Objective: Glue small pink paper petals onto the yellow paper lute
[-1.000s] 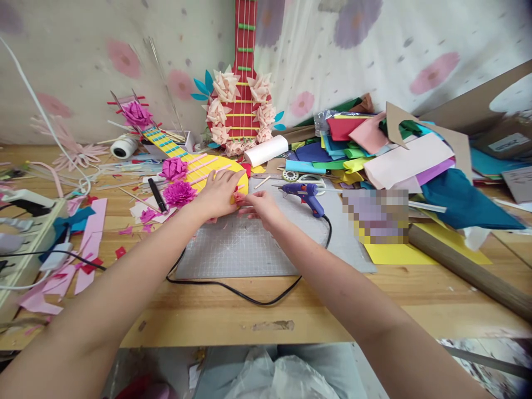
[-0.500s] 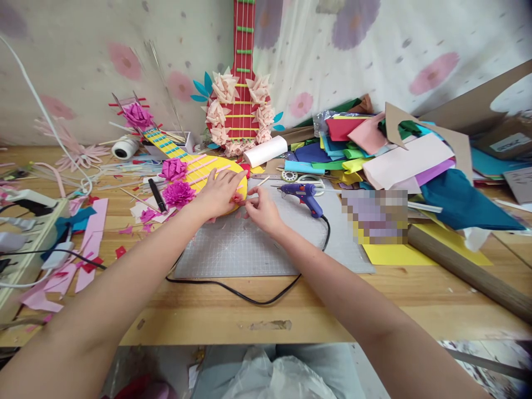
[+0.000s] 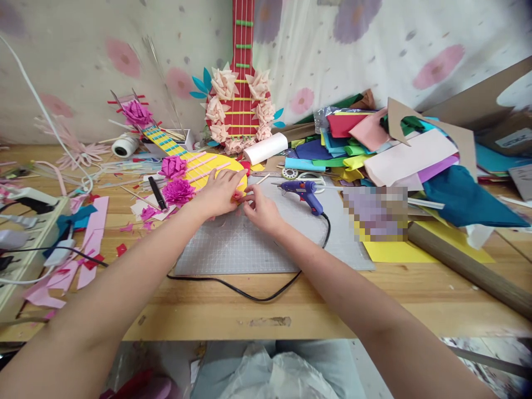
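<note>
A yellow paper guitar (image 3: 198,178) with pink strips and magenta paper flowers lies slanted on the table, its body over the grey cutting mat (image 3: 233,252). My left hand (image 3: 221,194) grips the lower end of its body, fingers spread on top; the thumb is mostly hidden. At the same edge, my right hand (image 3: 261,209) is closed in a pinch beside a small reddish-pink paper piece (image 3: 236,195). Whatever its fingertips hold is too small to make out. To the right lies a blue hot glue gun (image 3: 305,194).
A red paper guitar (image 3: 242,119) with pale flowers stands against the curtain. Coloured papers (image 3: 353,138) are heaped at right. A black cord (image 3: 249,295) loops along the front. A power strip (image 3: 25,249) and pink scraps (image 3: 93,233) lie left; a black marker (image 3: 157,194) is near the guitar.
Very little differs. The right hand's fingers have shifted slightly at the guitar's edge, while the left hand stays on its body. The whole view has moved a touch.
</note>
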`<state>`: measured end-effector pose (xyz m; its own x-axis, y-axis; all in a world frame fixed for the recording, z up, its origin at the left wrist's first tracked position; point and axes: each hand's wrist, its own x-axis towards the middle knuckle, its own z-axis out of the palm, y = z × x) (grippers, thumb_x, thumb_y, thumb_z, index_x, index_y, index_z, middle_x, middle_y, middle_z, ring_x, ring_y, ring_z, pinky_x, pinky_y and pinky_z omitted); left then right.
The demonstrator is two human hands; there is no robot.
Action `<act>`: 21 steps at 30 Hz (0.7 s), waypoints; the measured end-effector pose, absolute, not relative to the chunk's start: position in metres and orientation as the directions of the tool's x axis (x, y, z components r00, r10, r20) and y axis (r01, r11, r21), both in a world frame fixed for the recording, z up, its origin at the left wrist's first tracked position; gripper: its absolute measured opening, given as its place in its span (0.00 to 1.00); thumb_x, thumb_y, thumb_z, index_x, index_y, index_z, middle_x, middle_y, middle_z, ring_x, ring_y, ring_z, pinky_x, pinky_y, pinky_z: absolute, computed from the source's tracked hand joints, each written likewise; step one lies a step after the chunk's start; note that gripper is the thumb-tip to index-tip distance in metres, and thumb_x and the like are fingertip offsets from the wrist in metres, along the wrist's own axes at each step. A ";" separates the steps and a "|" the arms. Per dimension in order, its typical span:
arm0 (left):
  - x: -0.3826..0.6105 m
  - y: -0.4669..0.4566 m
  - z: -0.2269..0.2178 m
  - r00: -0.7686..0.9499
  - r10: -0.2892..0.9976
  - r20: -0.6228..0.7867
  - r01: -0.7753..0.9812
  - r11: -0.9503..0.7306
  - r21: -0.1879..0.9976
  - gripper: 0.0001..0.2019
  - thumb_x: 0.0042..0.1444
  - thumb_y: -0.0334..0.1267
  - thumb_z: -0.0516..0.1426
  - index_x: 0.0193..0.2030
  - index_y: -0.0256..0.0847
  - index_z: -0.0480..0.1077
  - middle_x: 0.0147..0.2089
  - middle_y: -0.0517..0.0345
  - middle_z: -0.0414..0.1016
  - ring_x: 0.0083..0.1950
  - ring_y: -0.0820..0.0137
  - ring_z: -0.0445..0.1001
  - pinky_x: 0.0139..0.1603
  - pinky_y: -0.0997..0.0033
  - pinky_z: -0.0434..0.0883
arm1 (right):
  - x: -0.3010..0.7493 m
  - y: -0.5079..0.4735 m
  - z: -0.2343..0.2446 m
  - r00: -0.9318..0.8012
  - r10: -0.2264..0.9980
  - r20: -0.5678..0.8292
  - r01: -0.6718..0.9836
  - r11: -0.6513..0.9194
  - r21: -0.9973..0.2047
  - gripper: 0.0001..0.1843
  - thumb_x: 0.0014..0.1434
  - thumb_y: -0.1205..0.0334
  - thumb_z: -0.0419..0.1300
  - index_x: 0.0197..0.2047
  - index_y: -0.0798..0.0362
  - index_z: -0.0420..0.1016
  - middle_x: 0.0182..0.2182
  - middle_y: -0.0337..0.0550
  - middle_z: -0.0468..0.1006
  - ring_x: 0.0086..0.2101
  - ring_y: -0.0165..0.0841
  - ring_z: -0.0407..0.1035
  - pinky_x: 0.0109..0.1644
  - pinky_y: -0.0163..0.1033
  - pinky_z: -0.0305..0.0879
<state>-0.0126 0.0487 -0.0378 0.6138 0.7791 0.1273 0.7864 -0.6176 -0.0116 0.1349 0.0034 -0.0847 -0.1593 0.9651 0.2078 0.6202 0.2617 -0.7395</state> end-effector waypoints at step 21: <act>0.012 0.029 -0.009 0.339 0.806 0.486 0.836 -0.495 0.237 0.26 0.50 0.25 0.48 0.57 0.45 0.60 0.59 0.53 0.64 0.62 0.62 0.59 0.64 0.56 0.58 | 0.223 -0.001 -0.081 -0.062 0.970 0.234 0.702 0.209 -0.681 0.08 0.45 0.69 0.52 0.31 0.50 0.59 0.25 0.37 0.69 0.26 0.29 0.64 0.31 0.35 0.58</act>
<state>0.0115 0.0292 -0.0094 0.3389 0.8055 0.4861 0.8361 -0.4947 0.2369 0.2227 -0.0014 -0.0811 -0.0616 0.9704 0.2337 0.7020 0.2085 -0.6809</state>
